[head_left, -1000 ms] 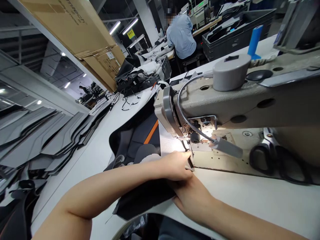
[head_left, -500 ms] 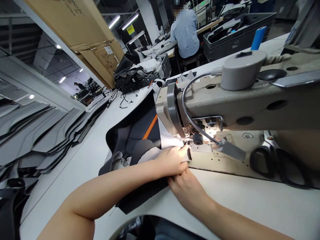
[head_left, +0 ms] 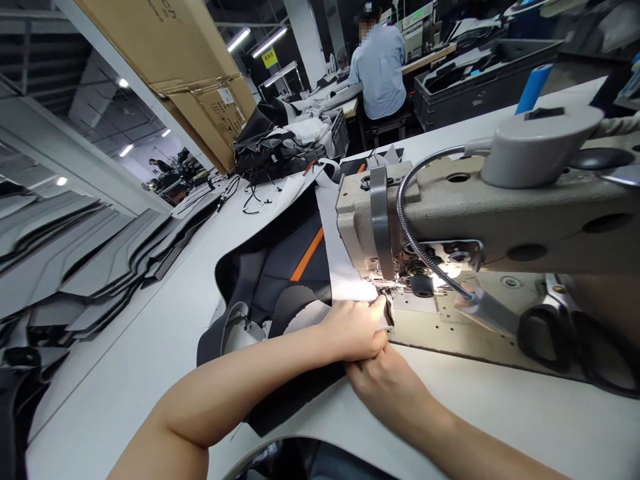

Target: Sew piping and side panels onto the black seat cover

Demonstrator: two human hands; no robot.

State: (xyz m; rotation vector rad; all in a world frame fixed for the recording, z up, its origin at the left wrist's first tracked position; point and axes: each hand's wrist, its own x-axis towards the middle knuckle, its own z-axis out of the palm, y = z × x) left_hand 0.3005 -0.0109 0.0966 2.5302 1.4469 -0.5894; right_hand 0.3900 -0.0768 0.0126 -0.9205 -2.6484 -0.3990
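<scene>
A dark fabric cover (head_left: 280, 257) with an orange stripe and pale grey backing lies left of and beneath the sewing machine (head_left: 425, 200). My left hand (head_left: 356, 328) is closed on the fabric's edge, its fingertips close to the lit needle area. Just below it, my right hand (head_left: 387, 380) touches the left one and is closed on the near edge of the same fabric. The right fingertips are partly hidden under the left hand. A layered dark edge of the fabric shows right beside the left fingers.
Black-handled scissors (head_left: 555, 327) lie on the machine bed at right. Stacked grey panels (head_left: 105, 253) fill the left side. A cardboard box (head_left: 165, 60), a pile of dark fabric pieces (head_left: 285, 143), a grey crate (head_left: 480, 87) and a seated person (head_left: 380, 70) are beyond.
The view has shifted, so the machine appears further right and slightly lower. Both hands keep their grip on the fabric near the needle, with little movement relative to the machine.
</scene>
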